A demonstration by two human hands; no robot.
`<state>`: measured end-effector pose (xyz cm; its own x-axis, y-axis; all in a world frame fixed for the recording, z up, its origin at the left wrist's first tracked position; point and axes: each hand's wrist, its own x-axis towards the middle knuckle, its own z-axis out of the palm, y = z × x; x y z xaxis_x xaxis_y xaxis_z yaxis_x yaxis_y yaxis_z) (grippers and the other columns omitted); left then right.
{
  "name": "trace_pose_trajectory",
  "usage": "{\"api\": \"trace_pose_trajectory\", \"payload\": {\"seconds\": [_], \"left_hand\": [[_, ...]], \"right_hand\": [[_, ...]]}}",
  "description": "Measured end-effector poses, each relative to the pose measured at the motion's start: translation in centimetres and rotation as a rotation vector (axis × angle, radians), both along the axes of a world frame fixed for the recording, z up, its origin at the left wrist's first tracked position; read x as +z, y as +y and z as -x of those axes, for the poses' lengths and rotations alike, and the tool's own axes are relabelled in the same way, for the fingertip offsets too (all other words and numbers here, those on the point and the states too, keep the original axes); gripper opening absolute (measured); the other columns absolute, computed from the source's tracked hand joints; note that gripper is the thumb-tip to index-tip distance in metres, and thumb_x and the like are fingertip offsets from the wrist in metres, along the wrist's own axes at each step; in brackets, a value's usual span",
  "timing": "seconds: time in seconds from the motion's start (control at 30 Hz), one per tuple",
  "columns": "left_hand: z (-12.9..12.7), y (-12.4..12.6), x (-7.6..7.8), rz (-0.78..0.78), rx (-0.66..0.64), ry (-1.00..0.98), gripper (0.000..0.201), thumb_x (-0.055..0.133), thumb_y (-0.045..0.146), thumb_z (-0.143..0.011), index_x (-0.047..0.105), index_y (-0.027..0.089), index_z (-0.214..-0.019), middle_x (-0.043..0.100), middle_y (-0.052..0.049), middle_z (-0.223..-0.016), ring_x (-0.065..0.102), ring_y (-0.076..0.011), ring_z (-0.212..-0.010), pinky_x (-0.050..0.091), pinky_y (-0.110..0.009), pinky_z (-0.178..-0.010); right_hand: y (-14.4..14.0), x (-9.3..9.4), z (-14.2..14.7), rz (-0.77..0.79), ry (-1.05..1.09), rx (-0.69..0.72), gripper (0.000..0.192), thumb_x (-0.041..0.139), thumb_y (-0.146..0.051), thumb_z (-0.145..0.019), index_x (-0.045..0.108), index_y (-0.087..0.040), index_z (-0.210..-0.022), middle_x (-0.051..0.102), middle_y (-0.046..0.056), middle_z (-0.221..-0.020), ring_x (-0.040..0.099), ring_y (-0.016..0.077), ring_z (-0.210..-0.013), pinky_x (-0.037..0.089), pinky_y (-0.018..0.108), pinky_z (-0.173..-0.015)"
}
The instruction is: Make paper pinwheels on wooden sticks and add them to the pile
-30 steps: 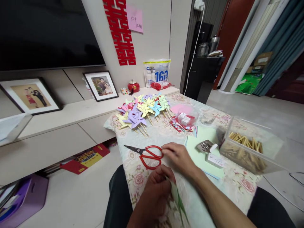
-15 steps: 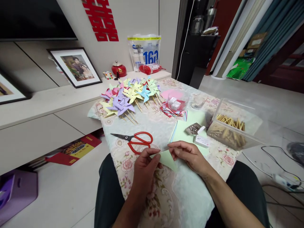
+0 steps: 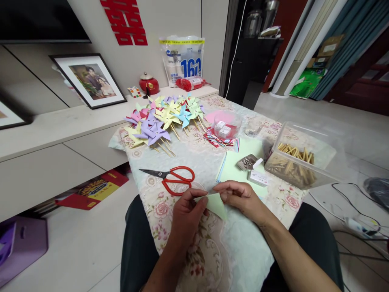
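Many paper pinwheels (image 3: 155, 132) crowd the far end of my flowered tablecloth (image 3: 193, 156), red-handled scissors (image 3: 165, 174) lie just beyond my left hand (image 3: 189, 211), and past my right hand (image 3: 243, 199) green sheets (image 3: 229, 167) carry a white box (image 3: 257, 178) beside a clear bin (image 3: 323, 157) of sticks (image 3: 299, 155). The green paper piece (image 3: 216, 206) sits between my hands: my left thumb and fingers pinch its left side, while my right fingertips touch its upper right corner, pinching or resting, I cannot tell.
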<state>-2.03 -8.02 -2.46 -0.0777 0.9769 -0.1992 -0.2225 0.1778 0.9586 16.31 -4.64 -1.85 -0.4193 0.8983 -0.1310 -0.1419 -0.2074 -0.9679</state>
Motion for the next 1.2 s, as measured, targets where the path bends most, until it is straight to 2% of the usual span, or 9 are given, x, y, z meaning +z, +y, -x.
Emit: {"api": "trace_pose_trajectory", "payload": {"seconds": [0.23, 0.43, 0.53, 0.67, 0.77, 0.87, 1.1, 1.2], "left_hand": [[-0.1, 0.2, 0.2, 0.000, -0.004, 0.037, 0.020, 0.075, 0.030, -0.072, 0.066, 0.018, -0.084, 0.061, 0.004, -0.057, 0.055, -0.0094, -0.049, 0.041, -0.019, -0.049], [0.0, 0.0, 0.2, -0.032, -0.032, 0.046, 0.021, 0.075, 0.033, -0.073, 0.066, 0.017, -0.084, 0.062, 0.003, -0.063, 0.054, -0.0094, -0.051, 0.043, -0.021, -0.051], [0.2, -0.2, -0.2, -0.074, -0.053, 0.007, 0.023, 0.068, 0.039, -0.083, 0.068, 0.018, -0.090, 0.065, -0.001, -0.075, 0.057, -0.0120, -0.060, 0.047, -0.024, -0.056], [0.4, -0.4, -1.1, -0.142, -0.041, -0.052, 0.038, 0.052, 0.049, -0.092, 0.070, 0.017, -0.098, 0.067, -0.007, -0.082, 0.061, -0.0182, -0.069, 0.049, -0.030, -0.060], [0.4, -0.3, -1.2, -0.139, -0.048, -0.047, 0.039, 0.051, 0.050, -0.092, 0.071, 0.016, -0.098, 0.068, -0.008, -0.080, 0.061, -0.0200, -0.070, 0.048, -0.031, -0.060], [0.3, -0.3, -1.0, -0.102, -0.050, -0.056, 0.036, 0.054, 0.048, -0.091, 0.071, 0.016, -0.096, 0.068, -0.007, -0.079, 0.061, -0.0187, -0.068, 0.048, -0.030, -0.060], [0.2, -0.5, -0.6, -0.071, -0.117, -0.169, 0.029, 0.059, 0.044, -0.090, 0.069, 0.018, -0.097, 0.068, -0.004, -0.075, 0.060, -0.0167, -0.067, 0.049, -0.028, -0.062], [0.2, -0.5, -0.3, -0.077, -0.179, -0.171, 0.027, 0.069, 0.039, -0.084, 0.068, 0.018, -0.100, 0.069, -0.003, -0.077, 0.060, -0.0143, -0.067, 0.049, -0.026, -0.064]], "right_hand": [[0.0, -0.5, 0.0, -0.069, -0.093, 0.004, 0.023, 0.068, -0.030, -0.085, 0.075, -0.021, -0.106, 0.075, 0.003, -0.091, 0.063, 0.0136, -0.073, 0.046, 0.026, -0.068], [-0.2, 0.0, 0.3, -0.211, -0.212, -0.027, 0.017, 0.065, -0.027, -0.085, 0.076, -0.019, -0.093, 0.071, 0.003, -0.083, 0.060, 0.0158, -0.073, 0.044, 0.027, -0.066], [-0.2, 0.0, 0.4, -0.144, -0.208, -0.042, 0.017, 0.065, -0.032, -0.085, 0.074, -0.018, -0.091, 0.066, 0.001, -0.072, 0.052, 0.0125, -0.061, 0.037, 0.025, -0.056], [-0.1, 0.1, 0.3, -0.088, -0.169, -0.078, 0.023, 0.070, -0.039, -0.082, 0.066, -0.017, -0.076, 0.055, -0.004, -0.063, 0.041, 0.0093, -0.056, 0.029, 0.023, -0.053], [0.1, 0.0, 0.1, -0.069, -0.172, -0.115, 0.033, 0.072, -0.043, -0.082, 0.057, -0.018, -0.068, 0.042, -0.007, -0.058, 0.032, 0.0082, -0.054, 0.022, 0.024, -0.051], [0.1, -0.4, -0.1, -0.033, -0.156, -0.134, 0.036, 0.073, -0.045, -0.081, 0.054, -0.018, -0.068, 0.038, -0.008, -0.057, 0.027, 0.0078, -0.053, 0.017, 0.025, -0.051], [0.1, -1.1, -0.1, 0.070, -0.061, -0.201, 0.033, 0.078, -0.045, -0.078, 0.059, -0.019, -0.069, 0.045, -0.006, -0.055, 0.034, 0.0091, -0.051, 0.024, 0.024, -0.050], [0.1, -0.9, 0.0, 0.112, -0.028, -0.203, 0.031, 0.078, -0.044, -0.078, 0.062, -0.019, -0.070, 0.053, -0.005, -0.058, 0.040, 0.0097, -0.052, 0.030, 0.024, -0.052]]}}
